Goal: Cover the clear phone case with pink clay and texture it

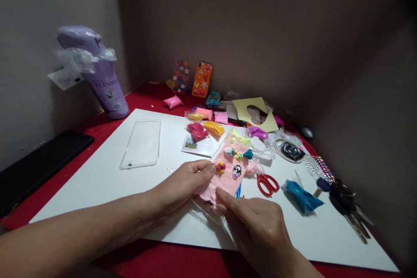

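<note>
A clear phone case spread with pink clay (224, 180) is tilted up over the white board. On the clay sit a red-and-yellow flower, a black eye shape and a twisted piece in white, yellow and teal. My left hand (182, 186) grips the case from its left side, thumb on top near the flower. My right hand (257, 221) is at the lower edge, its index fingertip pressed on the clay and its other fingers curled, partly hidden. Clear plastic shows below the clay's uneven bottom edge. Red-handled scissors (267, 184) lie just right of the case.
Another clear phone case (141, 143) lies on the white board (97, 182). Clay packets, including a blue one (303, 195), keys (350, 208) and gem stickers (321, 168) lie around. Behind stand a purple bottle (104, 78) and an orange decorated case (202, 79).
</note>
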The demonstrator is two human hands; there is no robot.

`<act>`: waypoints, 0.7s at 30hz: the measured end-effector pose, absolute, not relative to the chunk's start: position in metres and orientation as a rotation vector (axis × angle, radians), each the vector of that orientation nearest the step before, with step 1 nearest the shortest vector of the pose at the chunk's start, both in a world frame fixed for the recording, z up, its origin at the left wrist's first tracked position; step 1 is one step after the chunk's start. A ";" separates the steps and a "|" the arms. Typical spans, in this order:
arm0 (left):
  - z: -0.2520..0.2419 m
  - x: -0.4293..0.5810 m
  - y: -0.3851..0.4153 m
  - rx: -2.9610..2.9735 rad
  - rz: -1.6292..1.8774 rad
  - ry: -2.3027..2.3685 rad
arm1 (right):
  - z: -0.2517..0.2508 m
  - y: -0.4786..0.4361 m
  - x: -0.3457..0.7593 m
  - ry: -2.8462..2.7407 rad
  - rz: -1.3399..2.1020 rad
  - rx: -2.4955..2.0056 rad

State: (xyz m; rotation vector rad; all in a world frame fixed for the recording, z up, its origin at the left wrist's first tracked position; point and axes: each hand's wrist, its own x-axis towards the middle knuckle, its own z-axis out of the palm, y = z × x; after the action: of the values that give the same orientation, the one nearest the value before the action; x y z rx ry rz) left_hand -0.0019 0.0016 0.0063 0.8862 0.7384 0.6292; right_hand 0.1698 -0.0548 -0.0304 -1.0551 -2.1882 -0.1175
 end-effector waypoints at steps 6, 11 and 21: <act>0.005 -0.003 0.003 0.870 0.609 0.734 | -0.030 -0.056 0.169 -2.211 -0.153 -1.060; 0.005 -0.004 0.005 0.865 0.604 0.733 | -0.029 -0.056 0.169 -2.215 -0.184 -1.050; 0.006 -0.002 0.002 0.849 0.652 0.737 | -0.035 -0.056 0.169 -2.250 -0.148 -1.024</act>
State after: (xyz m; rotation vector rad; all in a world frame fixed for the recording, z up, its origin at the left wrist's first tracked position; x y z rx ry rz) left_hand -0.0022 0.0022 0.0062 0.8489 0.7370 0.6520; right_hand 0.1690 -0.0558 -0.0345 -1.0238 -2.2499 -0.1482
